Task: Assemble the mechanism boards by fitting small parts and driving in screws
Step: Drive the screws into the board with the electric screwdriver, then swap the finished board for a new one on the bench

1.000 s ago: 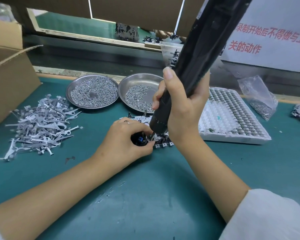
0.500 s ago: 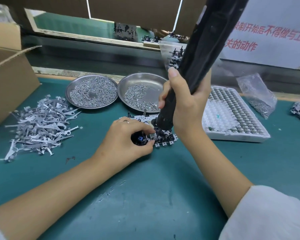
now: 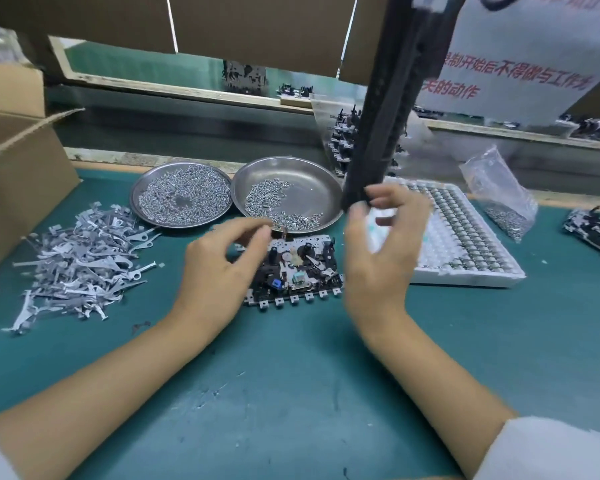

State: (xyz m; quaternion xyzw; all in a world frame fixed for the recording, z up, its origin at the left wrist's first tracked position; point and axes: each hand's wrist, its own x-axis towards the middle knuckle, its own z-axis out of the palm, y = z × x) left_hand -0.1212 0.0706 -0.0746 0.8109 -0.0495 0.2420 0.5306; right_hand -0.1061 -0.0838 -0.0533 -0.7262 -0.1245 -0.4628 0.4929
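Surface (image 3: 291,393) of scuffed teal matting fills the lower view, with a steel channel and a wooden ledge behind it and a white sign with red characters (image 3: 506,77) at upper right. An open cardboard box (image 3: 18,168) stands at far left, a heap of grey stamped metal pieces (image 3: 80,258) beside it. Two round steel dishes hold screws, the left dish (image 3: 182,195) nearly full, the right dish (image 3: 288,194) partly filled. A white cell tray (image 3: 461,237) and a clear bag (image 3: 499,195) lie to the right. The mechanism board (image 3: 298,271) lies flat near the middle, just in front of the right dish: a pale plate with black parts, a blue piece and a row of square tabs on its near edge. Left hand (image 3: 219,271) hovers at its left end, grip released, fingers loosely curled. Right hand (image 3: 381,251) is likewise released, fingertips just beside the hanging black screwdriver (image 3: 378,133)
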